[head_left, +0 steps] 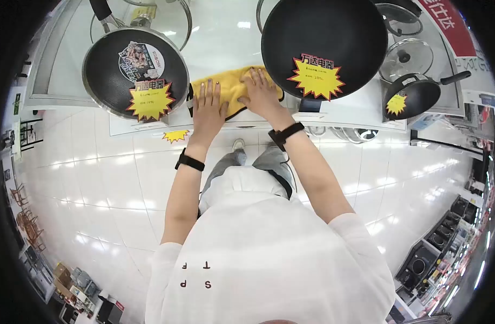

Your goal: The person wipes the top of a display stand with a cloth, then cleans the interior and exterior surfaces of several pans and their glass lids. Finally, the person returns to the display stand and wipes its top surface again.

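Observation:
A yellow cloth (234,93) with a dark edge lies on the white display counter (226,46), close to its front edge. My left hand (208,110) rests flat on the cloth's left part, fingers stretched out. On the right part lies my right hand (262,96), its fingers also spread and pressed down on the fabric. To the left of the cloth stands a black frying pan (107,65) with a round sticker and a yellow price tag (150,101). A large black wok (323,32) with another yellow price tag (316,76) stands just right of my right hand.
Farther right are a small black pan (420,97) and glass lids (406,59). A loose yellow starburst tag (175,135) hangs at the counter's front left. Shiny floor tiles (96,178) lie below, and shelves of appliances (425,254) stand at the lower right.

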{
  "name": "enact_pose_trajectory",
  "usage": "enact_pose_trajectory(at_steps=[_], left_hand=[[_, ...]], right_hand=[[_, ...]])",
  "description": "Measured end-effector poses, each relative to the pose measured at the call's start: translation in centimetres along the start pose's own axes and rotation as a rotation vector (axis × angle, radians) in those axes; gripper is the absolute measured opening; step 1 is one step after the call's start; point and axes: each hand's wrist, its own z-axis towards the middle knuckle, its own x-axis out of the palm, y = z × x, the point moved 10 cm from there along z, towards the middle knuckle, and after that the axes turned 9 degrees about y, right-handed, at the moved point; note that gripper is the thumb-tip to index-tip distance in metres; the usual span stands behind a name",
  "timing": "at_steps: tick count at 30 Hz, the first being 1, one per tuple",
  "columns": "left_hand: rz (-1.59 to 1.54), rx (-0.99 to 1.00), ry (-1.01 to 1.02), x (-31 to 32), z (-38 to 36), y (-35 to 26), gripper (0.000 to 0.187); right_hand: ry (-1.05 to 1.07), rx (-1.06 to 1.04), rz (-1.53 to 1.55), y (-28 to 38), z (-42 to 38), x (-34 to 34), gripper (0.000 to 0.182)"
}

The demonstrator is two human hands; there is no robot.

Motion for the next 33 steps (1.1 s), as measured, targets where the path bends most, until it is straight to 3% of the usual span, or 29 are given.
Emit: enact_pose_trajectory(at_steps=[2,7,10,11,17,24,28,29,33], left_hand=[[0.03,-0.012,-0.016,0.6,2.5,0.9,0.069],[0.078,-0.047,0.054,1.3,4.6,1.7,0.07],[0.041,-0.011,0.05,0.8,2.8,1.5,0.07],[0.013,0.009,0.043,0.4,1.9,1.2,0.07],[0.021,0.034,0.111,-0.2,-3.6,-0.8,0.07],[0.037,0.055,0.08,-0.2,-1.3,-0.6,0.07],[0.066,0.046,0.091,0.3,0.0,-0.1,0.069],[0.062,0.058,0.078,0.1,-0.3,-0.2,0.07],[0.013,0.103,0.109,-0.7,-1.9,-1.5,0.064]], right_hand=[[0.029,0.042,0.117,-0.9,3.7,0.2,0.061],[0.0,0.062,0.025,-0.3,4.4,-0.7,0.063],[-0.127,-0.013,0.047,0.2,1.7,-0.6,0.066],[-0.044,0.002,0.068,0.0,0.7,0.4,0.066],[-0.047,-0.066,0.032,1.2,-6.2,1.9,0.068],[-0.041,-0.087,0.094,0.0,-2.0,0.6,0.074],[-0.127,-0.113,0.045,0.6,-2.3,-1.2,0.059],[-0.246,-0.139,0.036,1.0,-3.6,-2.3,0.047],[-0.126,-0.171,0.151,1.3,-6.7,-1.4,0.035]])
